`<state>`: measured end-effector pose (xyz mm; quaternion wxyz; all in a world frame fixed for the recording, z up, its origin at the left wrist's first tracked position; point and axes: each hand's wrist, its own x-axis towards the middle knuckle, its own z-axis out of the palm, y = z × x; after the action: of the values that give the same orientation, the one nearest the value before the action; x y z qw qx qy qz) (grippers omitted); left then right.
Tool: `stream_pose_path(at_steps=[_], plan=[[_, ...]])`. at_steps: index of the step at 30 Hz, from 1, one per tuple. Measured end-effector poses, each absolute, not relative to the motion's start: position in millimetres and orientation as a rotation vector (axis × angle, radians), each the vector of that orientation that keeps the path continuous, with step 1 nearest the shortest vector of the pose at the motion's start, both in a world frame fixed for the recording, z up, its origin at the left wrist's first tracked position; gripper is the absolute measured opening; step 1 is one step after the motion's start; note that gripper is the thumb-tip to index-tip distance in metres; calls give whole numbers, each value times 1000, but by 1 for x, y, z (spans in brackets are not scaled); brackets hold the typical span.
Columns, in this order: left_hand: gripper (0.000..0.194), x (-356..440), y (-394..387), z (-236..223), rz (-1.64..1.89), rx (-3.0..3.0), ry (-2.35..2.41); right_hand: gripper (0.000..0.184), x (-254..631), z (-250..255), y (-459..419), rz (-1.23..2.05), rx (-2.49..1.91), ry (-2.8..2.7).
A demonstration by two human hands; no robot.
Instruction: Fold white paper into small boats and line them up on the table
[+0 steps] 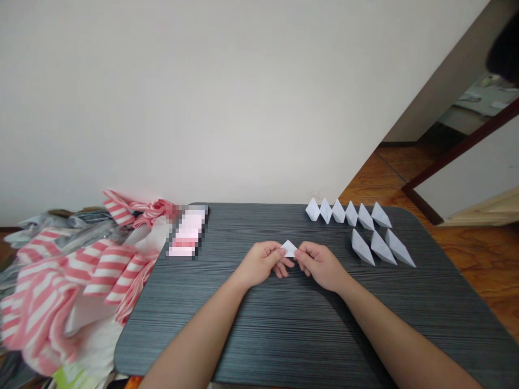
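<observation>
A small folded white paper (289, 248), its peak pointing away from me, is held just above the middle of the table. My left hand (267, 262) pinches its left corner between thumb and fingers. The right corner is pinched by my right hand (318, 263). To the right, several folded white paper boats (339, 211) stand in a row near the table's back edge. Three longer paper boats (383, 247) sit in a second row, nearer to me and to my right hand.
The dark wood-grain table (259, 335) has rounded corners and stands against a white wall (227, 102). A pixelated pink and white item (187, 232) lies at the back left. Red-and-white striped cloth (107, 270) is piled beside the table's left edge. Wooden floor (371, 175) shows at right.
</observation>
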<state>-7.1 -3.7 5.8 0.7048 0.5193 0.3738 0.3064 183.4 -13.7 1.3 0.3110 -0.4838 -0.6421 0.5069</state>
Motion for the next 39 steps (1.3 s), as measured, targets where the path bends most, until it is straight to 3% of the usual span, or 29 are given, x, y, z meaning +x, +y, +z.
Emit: stream_pose_path(at_steps=[31, 39], plan=[[38, -9, -2, 2, 726, 1096, 813, 30, 188, -6, -10, 1263, -1307, -1654], [35, -8, -2, 7, 759, 1135, 808, 31, 187, 0, -13, 1400, -1254, -1729]])
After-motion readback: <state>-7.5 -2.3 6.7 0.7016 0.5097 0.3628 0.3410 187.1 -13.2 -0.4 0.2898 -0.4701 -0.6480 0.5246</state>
